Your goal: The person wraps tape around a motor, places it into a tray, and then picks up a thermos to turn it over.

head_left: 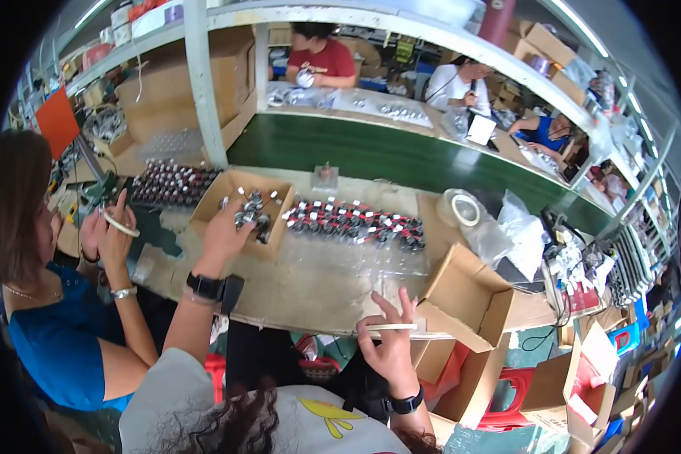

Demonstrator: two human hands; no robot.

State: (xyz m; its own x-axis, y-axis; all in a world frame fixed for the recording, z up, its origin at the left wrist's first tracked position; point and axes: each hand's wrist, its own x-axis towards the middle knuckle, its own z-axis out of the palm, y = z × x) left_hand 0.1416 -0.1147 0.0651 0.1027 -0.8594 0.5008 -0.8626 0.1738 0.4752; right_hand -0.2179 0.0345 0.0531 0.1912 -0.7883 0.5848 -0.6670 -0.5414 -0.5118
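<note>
My left hand (225, 230) reaches into a small open cardboard box (281, 236), fingers bent in a pinch among small dark and silver parts (259, 203) with white tips. What its fingertips hold is hidden. Low over the bench's front edge, my right hand (390, 349) grips a thin pale stick (392, 327), with some fingers raised. Between the hands lies a clear plastic tray (340, 261). Its far part carries rows of small black parts with red wires and white ends (356, 223).
A co-worker's hands (113, 234) are close on the left, beside another filled tray (175, 183). An empty cardboard box (465, 295) stands tilted at the bench's right front. Behind it are a tape roll (461, 208) and plastic bags (518, 234). A shelf post (204, 83) rises at the back.
</note>
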